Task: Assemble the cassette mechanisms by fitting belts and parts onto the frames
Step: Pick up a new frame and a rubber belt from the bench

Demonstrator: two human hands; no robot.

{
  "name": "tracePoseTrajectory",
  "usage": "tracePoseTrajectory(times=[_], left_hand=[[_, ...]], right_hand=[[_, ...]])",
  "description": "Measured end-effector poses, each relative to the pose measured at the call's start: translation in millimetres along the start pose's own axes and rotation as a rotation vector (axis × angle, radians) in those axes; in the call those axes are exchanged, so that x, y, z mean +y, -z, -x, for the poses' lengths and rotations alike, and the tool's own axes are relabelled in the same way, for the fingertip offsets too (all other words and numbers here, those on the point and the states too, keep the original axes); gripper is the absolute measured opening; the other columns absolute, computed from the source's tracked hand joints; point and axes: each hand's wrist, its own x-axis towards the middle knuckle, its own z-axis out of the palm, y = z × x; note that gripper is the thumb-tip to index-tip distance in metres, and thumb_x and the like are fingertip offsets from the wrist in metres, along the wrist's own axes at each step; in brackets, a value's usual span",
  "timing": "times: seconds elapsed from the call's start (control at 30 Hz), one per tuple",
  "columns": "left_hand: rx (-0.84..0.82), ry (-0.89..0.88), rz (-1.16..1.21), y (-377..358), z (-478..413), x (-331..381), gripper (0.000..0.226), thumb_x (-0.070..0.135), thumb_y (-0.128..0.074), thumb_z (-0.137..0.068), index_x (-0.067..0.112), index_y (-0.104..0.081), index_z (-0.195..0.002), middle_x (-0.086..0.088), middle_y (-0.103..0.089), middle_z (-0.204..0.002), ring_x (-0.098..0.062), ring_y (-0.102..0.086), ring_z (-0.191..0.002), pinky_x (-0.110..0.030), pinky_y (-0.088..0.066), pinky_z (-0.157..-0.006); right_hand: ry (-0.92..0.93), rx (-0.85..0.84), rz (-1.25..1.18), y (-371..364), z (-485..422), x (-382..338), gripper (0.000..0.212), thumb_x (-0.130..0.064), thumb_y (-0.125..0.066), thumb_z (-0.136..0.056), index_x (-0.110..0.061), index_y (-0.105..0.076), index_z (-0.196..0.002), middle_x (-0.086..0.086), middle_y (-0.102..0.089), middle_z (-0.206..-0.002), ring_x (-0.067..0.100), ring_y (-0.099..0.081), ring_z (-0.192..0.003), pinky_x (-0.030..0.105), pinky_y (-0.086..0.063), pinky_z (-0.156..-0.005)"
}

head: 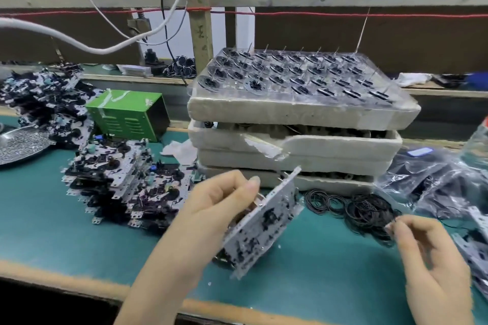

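Left hand (214, 208): fingers and thumb curled round one long edge of the frame, gripping it.
Stacked frames (118, 179): piled in layers on the green mat (39, 219), left of the hand.
Frame (264, 221): held tilted above the mat, in front of the foam trays.
Foam trays (290, 111): stacked, with a clear tray of spindled discs (298, 74) on top.
Belts (367, 214): loose black pile on the mat, at the foot of the trays.
Right hand (433, 258): fingers curled, thumb and forefinger tips together at the pile's edge; cannot tell whether they hold a belt.
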Motion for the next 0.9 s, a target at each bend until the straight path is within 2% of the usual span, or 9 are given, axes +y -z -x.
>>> tracePoseTrajectory(times=[0.13,0.23,0.3,0.37,0.4,0.5,0.6,0.73,0.9], left_hand=[[-0.060,0.273,0.334,-62,-11,-32,0.039,0.042,-0.077,-0.083,0.008,-0.057,-0.085,-0.015,-0.058,-0.090,-0.028,-0.055,-0.086,-0.040,-0.042,-0.087],[0.034,0.464,0.518,-100,-20,-53,0.039,0.029,-0.063,-0.093,-0.006,-0.062,-0.111,-0.026,-0.068,-0.112,-0.040,-0.067,-0.103,-0.041,-0.057,-0.090],[0.144,0.494,0.504,-114,-23,-64,0.032,0.025,-0.061,-0.096,-0.006,-0.062,-0.105,-0.027,-0.069,-0.109,-0.037,-0.067,-0.107,-0.044,-0.053,-0.097],[0.200,0.387,0.291,-118,-22,-73,0.024,0.028,-0.056,-0.101,0.017,-0.059,-0.080,0.011,-0.071,-0.073,0.002,-0.067,-0.073,-0.018,-0.049,-0.073],[0.203,0.316,0.098,-116,-21,-78,0.033,0.031,-0.054,-0.103,0.020,-0.051,-0.071,0.015,-0.062,-0.062,0.007,-0.055,-0.059,-0.013,-0.039,-0.062],[0.210,0.037,-0.429,-106,-18,-87,0.030,0.025,-0.054,-0.103,0.023,-0.057,-0.073,0.007,-0.058,-0.073,-0.006,-0.051,-0.069,-0.015,-0.038,-0.068],[0.183,-0.216,-0.778,-97,-19,-82,0.018,0.022,-0.050,-0.104,0.021,-0.064,-0.094,0.013,-0.055,-0.095,0.001,-0.052,-0.084,-0.013,-0.039,-0.083],[0.131,-0.213,-0.947,-81,-24,-55,0.026,0.042,-0.034,-0.106,0.032,-0.055,-0.118,0.022,-0.040,-0.111,0.003,-0.040,-0.108,-0.008,-0.029,-0.093],[0.384,-0.443,-0.854,-49,-40,6,0.019,0.037,-0.052,-0.095,0.027,-0.068,-0.099,0.018,-0.059,-0.093,-0.004,-0.055,-0.088,-0.023,-0.045,-0.080]], right_hand=[[-0.134,0.249,-0.154,8,-9,11,0.025,-0.012,-0.055,-0.098,-0.030,-0.066,-0.084,-0.016,-0.070,-0.073,0.002,-0.062,-0.066,0.010,-0.050,-0.072],[-0.182,0.223,-0.190,9,-7,12,0.016,-0.002,-0.054,-0.096,-0.012,-0.063,-0.088,-0.016,-0.070,-0.071,0.000,-0.064,-0.064,0.010,-0.054,-0.067],[-0.219,0.142,-0.217,8,-4,10,0.014,0.001,-0.054,-0.094,-0.006,-0.062,-0.085,-0.007,-0.071,-0.073,0.005,-0.068,-0.068,0.020,-0.058,-0.066],[-0.288,0.059,-0.272,7,-1,10,0.010,0.003,-0.057,-0.090,0.002,-0.063,-0.083,0.005,-0.070,-0.077,0.017,-0.071,-0.078,0.035,-0.061,-0.069],[-0.319,0.026,-0.283,7,-1,10,0.008,0.003,-0.058,-0.089,0.004,-0.064,-0.083,0.008,-0.069,-0.084,0.022,-0.071,-0.083,0.039,-0.061,-0.071],[-0.339,-0.049,-0.264,7,0,10,0.006,0.002,-0.062,-0.087,0.001,-0.066,-0.083,0.004,-0.072,-0.089,0.025,-0.072,-0.089,0.042,-0.060,-0.074],[-0.325,-0.076,-0.241,8,2,10,0.008,-0.001,-0.066,-0.084,-0.006,-0.070,-0.079,-0.001,-0.074,-0.089,0.023,-0.073,-0.088,0.042,-0.058,-0.078],[-0.264,-0.095,-0.229,6,5,11,0.010,-0.004,-0.068,-0.079,-0.012,-0.073,-0.076,0.003,-0.074,-0.091,0.024,-0.074,-0.086,0.041,-0.059,-0.075],[-0.087,-0.063,-0.166,5,4,8,0.013,-0.015,-0.070,-0.069,-0.020,-0.075,-0.080,0.000,-0.072,-0.090,0.018,-0.069,-0.068,0.038,-0.059,-0.062]])
